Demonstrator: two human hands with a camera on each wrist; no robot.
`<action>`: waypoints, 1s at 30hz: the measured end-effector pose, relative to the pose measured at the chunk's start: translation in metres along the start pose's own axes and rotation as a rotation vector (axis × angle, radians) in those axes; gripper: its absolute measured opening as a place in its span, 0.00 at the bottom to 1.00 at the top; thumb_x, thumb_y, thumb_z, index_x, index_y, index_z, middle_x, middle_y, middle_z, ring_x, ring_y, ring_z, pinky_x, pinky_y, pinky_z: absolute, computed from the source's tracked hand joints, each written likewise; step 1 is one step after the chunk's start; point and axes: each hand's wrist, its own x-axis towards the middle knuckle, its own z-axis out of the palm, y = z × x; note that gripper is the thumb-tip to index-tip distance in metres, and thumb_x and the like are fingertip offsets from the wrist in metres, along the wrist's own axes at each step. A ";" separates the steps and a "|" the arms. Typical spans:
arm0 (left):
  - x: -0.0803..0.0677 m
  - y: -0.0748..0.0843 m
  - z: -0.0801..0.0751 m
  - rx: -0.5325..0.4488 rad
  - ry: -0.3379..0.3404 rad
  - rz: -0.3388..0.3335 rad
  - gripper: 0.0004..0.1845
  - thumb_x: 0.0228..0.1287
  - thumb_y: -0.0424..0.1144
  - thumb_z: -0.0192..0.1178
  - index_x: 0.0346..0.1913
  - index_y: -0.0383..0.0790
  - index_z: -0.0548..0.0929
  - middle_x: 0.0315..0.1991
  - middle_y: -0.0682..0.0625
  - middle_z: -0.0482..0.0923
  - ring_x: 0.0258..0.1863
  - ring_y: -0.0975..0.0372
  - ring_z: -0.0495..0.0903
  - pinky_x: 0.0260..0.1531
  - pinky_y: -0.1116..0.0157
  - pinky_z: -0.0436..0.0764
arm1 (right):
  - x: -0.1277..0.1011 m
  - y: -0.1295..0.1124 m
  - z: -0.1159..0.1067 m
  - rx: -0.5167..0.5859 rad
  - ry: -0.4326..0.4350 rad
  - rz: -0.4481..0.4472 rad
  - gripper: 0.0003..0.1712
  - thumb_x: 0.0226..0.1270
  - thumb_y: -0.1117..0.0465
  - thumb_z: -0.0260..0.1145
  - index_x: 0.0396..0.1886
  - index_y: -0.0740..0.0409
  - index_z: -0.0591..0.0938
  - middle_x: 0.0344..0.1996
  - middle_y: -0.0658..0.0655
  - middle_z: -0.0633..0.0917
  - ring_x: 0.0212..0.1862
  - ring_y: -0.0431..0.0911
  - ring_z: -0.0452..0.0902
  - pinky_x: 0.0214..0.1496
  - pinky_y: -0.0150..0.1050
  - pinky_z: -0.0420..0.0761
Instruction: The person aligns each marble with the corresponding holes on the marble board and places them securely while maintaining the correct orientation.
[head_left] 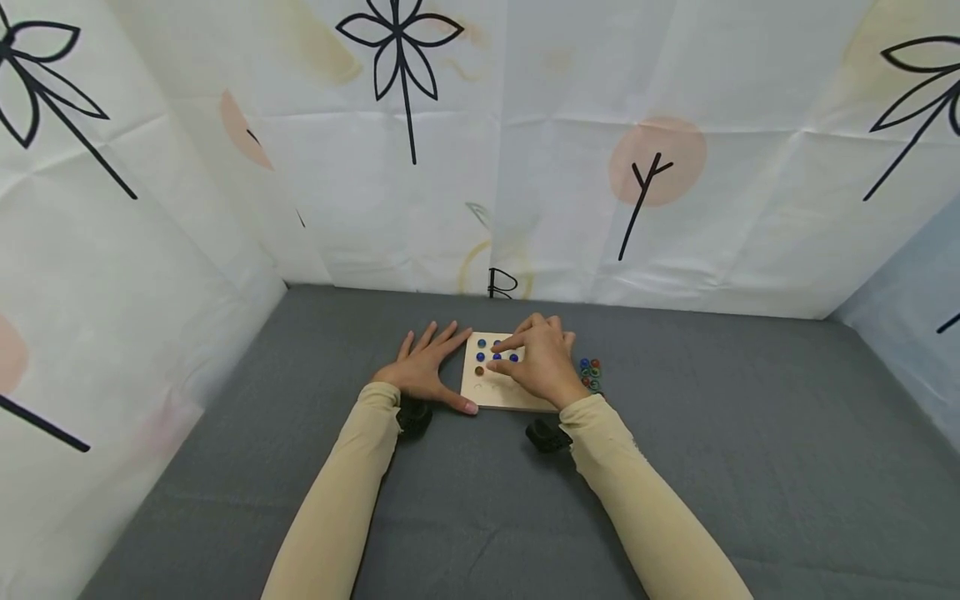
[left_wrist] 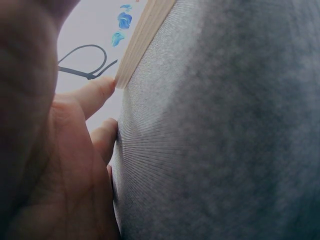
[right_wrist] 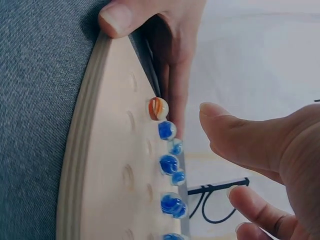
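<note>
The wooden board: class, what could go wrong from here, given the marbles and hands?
The right hand is close over the blue marbles; a fingertip could nudge one loose.
The left hand touches the wooden board at its edge; a push there might jolt it and set marbles rolling.
The off-board marbles lie close beside the right hand, which might knock them.

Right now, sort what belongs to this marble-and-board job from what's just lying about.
Job:
wooden board
blue marbles and orange marble on it
loose marbles beside it, likely
left hand touching it
right hand above it

Just around:
grey cloth
printed backdrop
black wrist devices
</note>
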 end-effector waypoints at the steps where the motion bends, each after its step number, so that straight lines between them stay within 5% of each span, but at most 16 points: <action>1: 0.000 0.000 0.000 0.002 0.000 -0.002 0.68 0.45 0.68 0.76 0.84 0.55 0.46 0.83 0.48 0.36 0.80 0.47 0.28 0.74 0.40 0.26 | 0.000 0.000 -0.002 0.001 0.004 -0.005 0.13 0.60 0.52 0.79 0.42 0.51 0.93 0.43 0.58 0.77 0.48 0.56 0.66 0.52 0.58 0.60; 30: -0.001 -0.001 0.001 -0.010 0.011 0.004 0.67 0.45 0.65 0.78 0.84 0.53 0.47 0.83 0.47 0.36 0.81 0.47 0.29 0.74 0.41 0.26 | -0.039 0.037 -0.035 0.035 0.093 -0.105 0.11 0.57 0.60 0.80 0.40 0.58 0.93 0.36 0.56 0.75 0.42 0.54 0.63 0.45 0.56 0.54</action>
